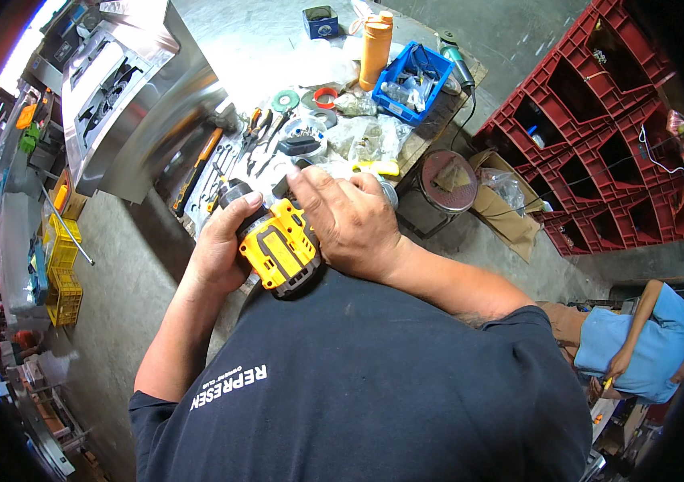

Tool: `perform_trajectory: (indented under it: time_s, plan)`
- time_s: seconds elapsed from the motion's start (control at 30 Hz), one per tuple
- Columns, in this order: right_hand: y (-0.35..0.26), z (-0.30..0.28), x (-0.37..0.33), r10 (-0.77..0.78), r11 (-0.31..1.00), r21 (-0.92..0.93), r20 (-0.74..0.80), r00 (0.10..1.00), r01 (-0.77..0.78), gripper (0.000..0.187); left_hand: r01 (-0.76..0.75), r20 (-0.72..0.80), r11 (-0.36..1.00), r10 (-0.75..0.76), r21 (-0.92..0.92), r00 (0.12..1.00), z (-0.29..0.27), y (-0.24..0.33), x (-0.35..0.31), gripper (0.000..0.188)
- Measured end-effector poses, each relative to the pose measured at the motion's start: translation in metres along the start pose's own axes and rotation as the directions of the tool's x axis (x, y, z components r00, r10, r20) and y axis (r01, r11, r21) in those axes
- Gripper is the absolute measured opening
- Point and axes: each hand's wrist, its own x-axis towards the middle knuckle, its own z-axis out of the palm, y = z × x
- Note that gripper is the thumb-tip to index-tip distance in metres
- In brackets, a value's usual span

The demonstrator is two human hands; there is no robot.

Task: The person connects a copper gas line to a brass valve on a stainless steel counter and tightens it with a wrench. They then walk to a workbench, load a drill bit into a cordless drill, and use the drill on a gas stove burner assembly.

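A yellow-and-black cordless drill (pixel 279 251) is held close to my chest, its chuck pointing up and to the left. My left hand (pixel 223 241) is closed round the chuck end, the thumb lying along it. On the other side, my right hand (pixel 348 218) wraps the drill's handle, which is mostly hidden behind the fingers. Just beyond my hands lies a cluttered worktable with pliers (pixel 260 128), an orange-handled long tool (pixel 199 169), a green tape roll (pixel 285 100) and plastic bags of small parts (pixel 370 138).
An orange bottle (pixel 376 52) and a blue bin (pixel 414 84) stand at the table's far right. A stainless-steel appliance (pixel 137 96) is at the left. Right of the table are a round stool (pixel 448 181), a cardboard box (pixel 510 197) and stacked red crates (pixel 591 136). A person in blue (pixel 639 345) is at the right.
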Motion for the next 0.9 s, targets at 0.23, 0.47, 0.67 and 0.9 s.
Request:
perform_trajectory:
  time_s: [0.23, 0.47, 0.67, 0.9]
  plan:
    - [0.002, -0.002, 0.003, -0.017, 0.998, 0.066, 0.025, 1.000, 0.015, 0.057, -0.029, 0.091, 0.997, 0.035, -0.066, 0.995, -0.010, -0.005, 0.006, 0.030]
    - [-0.003, -0.003, 0.010, -0.098, 0.992, 0.090, 0.113, 0.989, 0.088, 0.055, -0.151, 0.145, 0.982, 0.134, 0.113, 0.980, -0.005, 0.006, 0.002, 0.028]
    - [-0.006, 0.005, 0.010, -0.073, 0.995, 0.064, 0.003, 0.997, 0.073, 0.059, -0.076, 0.193, 0.996, 0.083, -0.042, 0.978, 0.005, 0.014, 0.004, 0.024]
    - [-0.004, 0.003, 0.007, -0.083, 0.985, 0.151, 0.012, 0.997, 0.080, 0.062, -0.117, 0.252, 0.987, 0.141, -0.107, 0.957, 0.002, 0.001, 0.005, 0.020]
